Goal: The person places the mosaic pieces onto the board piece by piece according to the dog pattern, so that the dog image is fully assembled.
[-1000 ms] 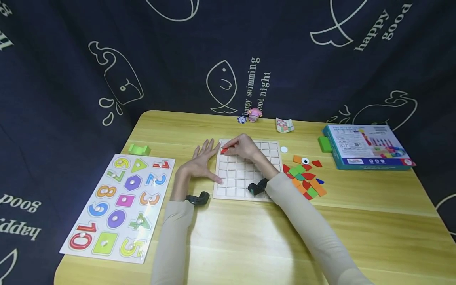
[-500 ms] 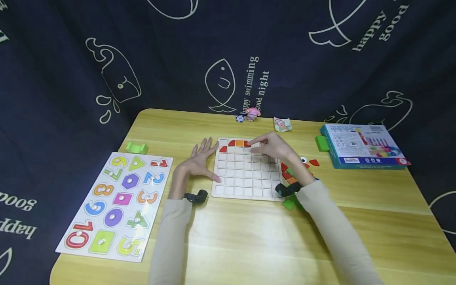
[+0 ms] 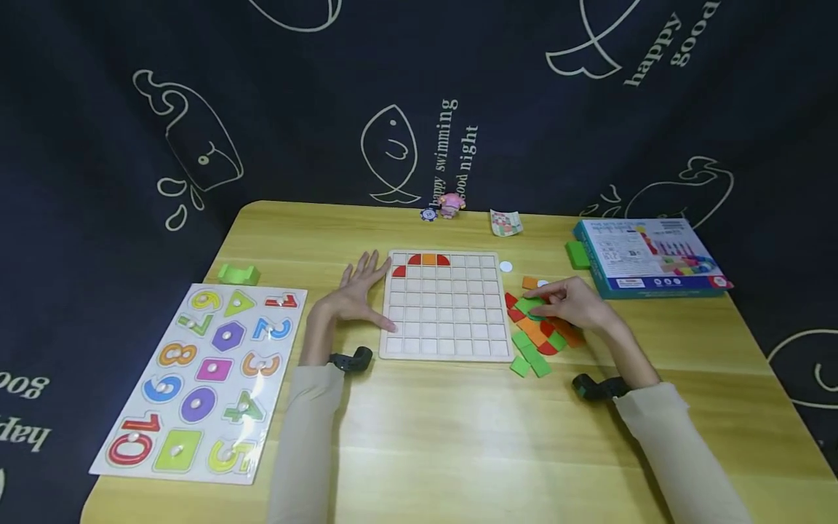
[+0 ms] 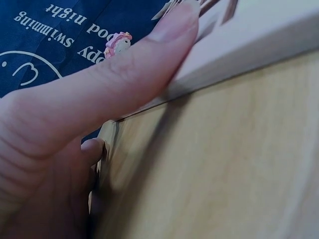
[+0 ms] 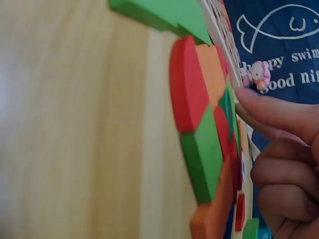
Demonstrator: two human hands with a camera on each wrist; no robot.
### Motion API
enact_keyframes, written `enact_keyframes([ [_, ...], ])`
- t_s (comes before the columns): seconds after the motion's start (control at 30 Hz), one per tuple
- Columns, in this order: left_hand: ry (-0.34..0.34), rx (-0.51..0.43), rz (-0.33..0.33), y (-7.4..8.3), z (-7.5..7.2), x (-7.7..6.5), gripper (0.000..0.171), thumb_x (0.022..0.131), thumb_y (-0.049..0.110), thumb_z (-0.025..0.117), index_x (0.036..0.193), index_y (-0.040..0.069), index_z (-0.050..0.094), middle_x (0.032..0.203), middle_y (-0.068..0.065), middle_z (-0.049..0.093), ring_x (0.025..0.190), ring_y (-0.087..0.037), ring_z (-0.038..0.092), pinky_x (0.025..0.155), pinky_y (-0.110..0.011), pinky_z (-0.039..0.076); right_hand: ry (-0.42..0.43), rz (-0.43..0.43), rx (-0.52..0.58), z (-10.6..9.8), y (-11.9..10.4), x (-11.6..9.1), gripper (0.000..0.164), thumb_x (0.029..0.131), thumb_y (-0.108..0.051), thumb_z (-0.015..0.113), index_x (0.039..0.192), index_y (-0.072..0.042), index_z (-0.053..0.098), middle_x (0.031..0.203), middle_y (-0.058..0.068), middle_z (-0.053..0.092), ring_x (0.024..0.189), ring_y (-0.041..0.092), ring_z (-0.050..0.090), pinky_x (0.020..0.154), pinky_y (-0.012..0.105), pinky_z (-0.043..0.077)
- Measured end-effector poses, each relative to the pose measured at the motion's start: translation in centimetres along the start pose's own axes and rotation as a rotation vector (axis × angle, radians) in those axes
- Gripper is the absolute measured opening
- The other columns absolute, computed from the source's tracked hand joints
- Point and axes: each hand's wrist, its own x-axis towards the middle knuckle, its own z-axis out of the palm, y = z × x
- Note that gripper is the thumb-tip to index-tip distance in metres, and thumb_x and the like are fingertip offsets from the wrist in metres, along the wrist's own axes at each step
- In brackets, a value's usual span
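Note:
My left hand rests with fingers spread along the left side of a pale wooden grid board. In the left wrist view, its thumb touches the board's edge. Near the board's top left lie red quarter-round tiles and an orange square tile. To the right of the board, my right hand pinches a green tile between thumb and index finger at the tile pile. The other fingers are curled, and the tile stands tilted among red, orange and green pieces.
Loose green tiles lie by the board's lower right corner. A number puzzle board is at left, near a green block. A blue box stands at right. A pink figurine and picture card lie behind.
My right hand has left the grid board's top row, where a red tile now lies beside the orange one, and moved right to the pile. The left hand stays at the board's edge.

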Motion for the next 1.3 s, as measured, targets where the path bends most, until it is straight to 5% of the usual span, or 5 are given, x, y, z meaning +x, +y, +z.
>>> enact_keyframes([
  [0.33, -0.003, -0.013, -0.017, -0.1, 0.0, 0.0, 0.133, 0.058, 0.057, 0.086, 0.156, 0.024, 0.003, 0.163, -0.008, -0.017, 0.15, -0.026, -0.021, 0.122, -0.052, -0.013, 0.112, 0.122, 0.109, 0.9, -0.4, 1.8, 0.03, 0.078, -0.03, 0.08, 0.101, -0.01, 0.076, 0.052, -0.007, 0.03, 0.049, 0.012, 0.027, 0.046, 0.026, 0.02],
  [0.93, 0.001, -0.016, -0.025, -0.3, -0.1, -0.2, 0.135, 0.056, 0.058, 0.087, 0.156, 0.023, 0.003, 0.163, -0.007, -0.016, 0.15, -0.026, -0.021, 0.122, -0.052, -0.013, 0.104, 0.122, -0.033, 0.3, -0.6, 1.6, 0.035, 0.08, -0.029, 0.078, 0.108, -0.009, 0.07, 0.057, -0.003, 0.03, 0.054, 0.015, 0.031, 0.049, 0.025, 0.023],
  [1.13, -0.004, -0.003, -0.017, -0.3, -0.1, -0.3, 0.135, 0.057, 0.059, 0.086, 0.156, 0.025, 0.0, 0.163, -0.007, -0.018, 0.15, -0.026, -0.022, 0.122, -0.051, -0.013, 0.103, -0.05, 0.084, 1.9, -5.1, 2.0, 0.029, 0.083, -0.027, 0.076, 0.108, -0.013, 0.071, 0.053, -0.003, 0.027, 0.043, 0.014, 0.024, 0.04, 0.027, 0.022],
  [1.3, 0.001, -0.008, -0.003, 0.0, 0.0, -0.3, 0.134, 0.058, 0.057, 0.086, 0.156, 0.023, 0.002, 0.163, -0.009, -0.017, 0.15, -0.027, -0.021, 0.122, -0.052, -0.013, 0.061, -0.188, 0.159, 6.3, -10.9, 4.8, 0.024, 0.077, -0.02, 0.082, 0.099, -0.012, 0.076, 0.051, -0.004, 0.027, 0.047, 0.012, 0.023, 0.045, 0.025, 0.024],
])
